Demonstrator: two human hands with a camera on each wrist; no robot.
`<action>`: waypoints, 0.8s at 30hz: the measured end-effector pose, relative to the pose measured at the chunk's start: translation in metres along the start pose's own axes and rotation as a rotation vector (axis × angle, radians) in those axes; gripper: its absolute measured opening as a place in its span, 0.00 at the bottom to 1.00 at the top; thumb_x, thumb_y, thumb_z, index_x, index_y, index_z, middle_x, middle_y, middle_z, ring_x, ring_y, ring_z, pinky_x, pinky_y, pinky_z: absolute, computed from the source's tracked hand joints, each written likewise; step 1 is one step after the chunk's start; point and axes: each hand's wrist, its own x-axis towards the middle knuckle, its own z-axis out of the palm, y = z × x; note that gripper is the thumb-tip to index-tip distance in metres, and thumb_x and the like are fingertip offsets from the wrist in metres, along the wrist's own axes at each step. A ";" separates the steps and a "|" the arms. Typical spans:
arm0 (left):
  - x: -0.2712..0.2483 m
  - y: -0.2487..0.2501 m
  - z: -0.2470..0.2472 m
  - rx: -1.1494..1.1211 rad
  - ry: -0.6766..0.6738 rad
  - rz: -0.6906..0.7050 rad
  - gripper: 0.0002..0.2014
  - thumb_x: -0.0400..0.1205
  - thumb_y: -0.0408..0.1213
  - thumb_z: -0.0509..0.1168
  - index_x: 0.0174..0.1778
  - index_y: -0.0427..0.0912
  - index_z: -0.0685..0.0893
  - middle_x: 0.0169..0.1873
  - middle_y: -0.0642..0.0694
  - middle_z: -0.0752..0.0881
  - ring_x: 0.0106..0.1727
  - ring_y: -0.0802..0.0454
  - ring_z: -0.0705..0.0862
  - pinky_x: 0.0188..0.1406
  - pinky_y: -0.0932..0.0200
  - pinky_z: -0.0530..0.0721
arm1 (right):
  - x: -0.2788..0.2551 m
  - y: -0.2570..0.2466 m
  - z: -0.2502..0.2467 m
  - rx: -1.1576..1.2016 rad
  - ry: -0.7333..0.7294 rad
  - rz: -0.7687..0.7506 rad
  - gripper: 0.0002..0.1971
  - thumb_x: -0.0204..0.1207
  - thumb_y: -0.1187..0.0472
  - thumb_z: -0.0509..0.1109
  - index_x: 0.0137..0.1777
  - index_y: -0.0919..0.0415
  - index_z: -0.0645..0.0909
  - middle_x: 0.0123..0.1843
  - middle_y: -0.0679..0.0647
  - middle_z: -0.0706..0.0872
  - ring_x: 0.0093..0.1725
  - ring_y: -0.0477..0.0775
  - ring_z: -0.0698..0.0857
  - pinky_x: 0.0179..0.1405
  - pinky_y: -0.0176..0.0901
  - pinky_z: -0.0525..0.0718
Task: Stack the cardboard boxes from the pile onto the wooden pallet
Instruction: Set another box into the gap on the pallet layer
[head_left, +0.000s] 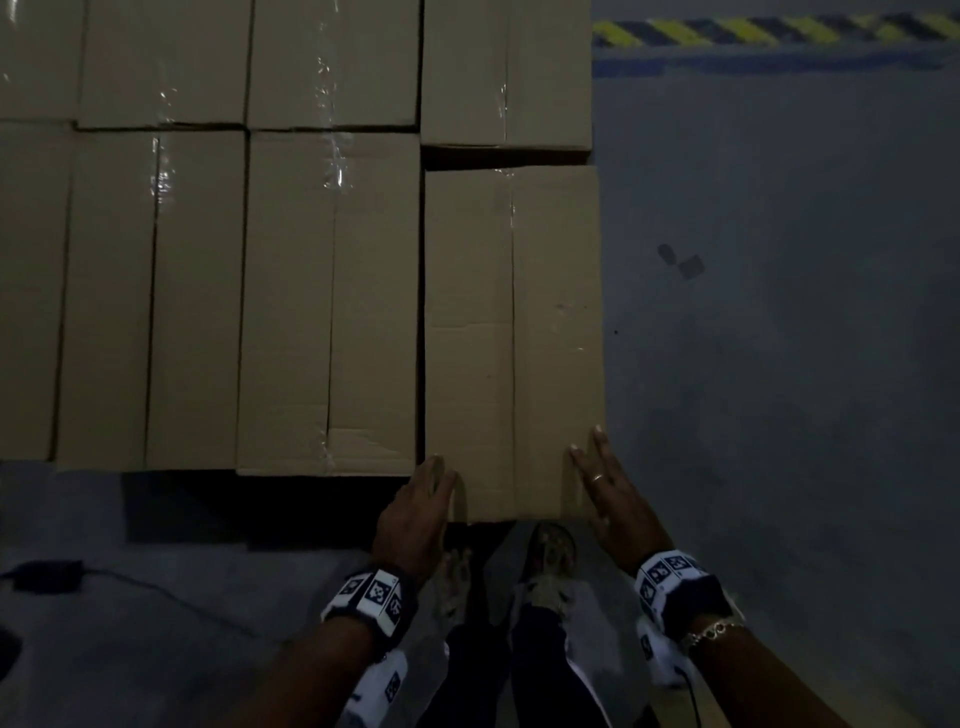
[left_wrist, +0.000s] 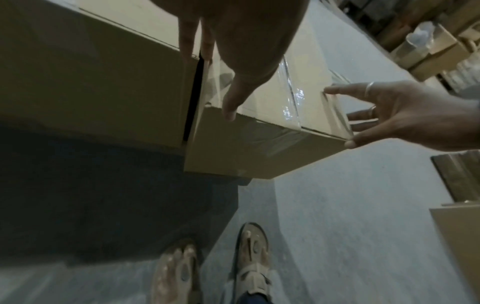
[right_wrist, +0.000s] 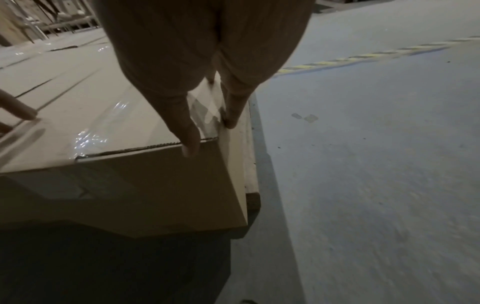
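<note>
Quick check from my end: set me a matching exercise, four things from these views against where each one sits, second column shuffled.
Things:
1. left hand
2. right hand
3. hazard stripe
4. nearest box

Places:
A. on the floor, far right
B. right end of the front row, jutting toward the person
C. near left corner of that box
D. near right corner of that box

Pairs: 1-C, 2-D, 3-A, 4-B
</note>
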 end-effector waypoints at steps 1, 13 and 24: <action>0.004 0.000 -0.001 0.032 0.002 0.000 0.44 0.55 0.30 0.83 0.70 0.44 0.75 0.74 0.33 0.78 0.61 0.34 0.87 0.44 0.47 0.92 | -0.001 0.001 0.001 -0.025 0.009 0.020 0.53 0.69 0.78 0.74 0.90 0.49 0.52 0.90 0.49 0.33 0.89 0.60 0.53 0.77 0.57 0.75; 0.017 -0.017 -0.012 0.272 0.130 -0.030 0.66 0.59 0.61 0.82 0.89 0.43 0.55 0.88 0.33 0.47 0.89 0.35 0.51 0.79 0.21 0.49 | 0.002 0.000 0.007 -0.234 0.007 0.051 0.61 0.67 0.56 0.83 0.90 0.45 0.41 0.90 0.58 0.34 0.89 0.66 0.48 0.84 0.58 0.63; 0.033 -0.030 -0.017 0.164 0.017 -0.056 0.72 0.59 0.59 0.83 0.90 0.44 0.42 0.89 0.39 0.42 0.88 0.32 0.51 0.74 0.21 0.68 | 0.012 -0.007 0.007 -0.149 0.082 -0.018 0.52 0.70 0.68 0.81 0.89 0.48 0.55 0.91 0.61 0.44 0.89 0.66 0.51 0.83 0.57 0.64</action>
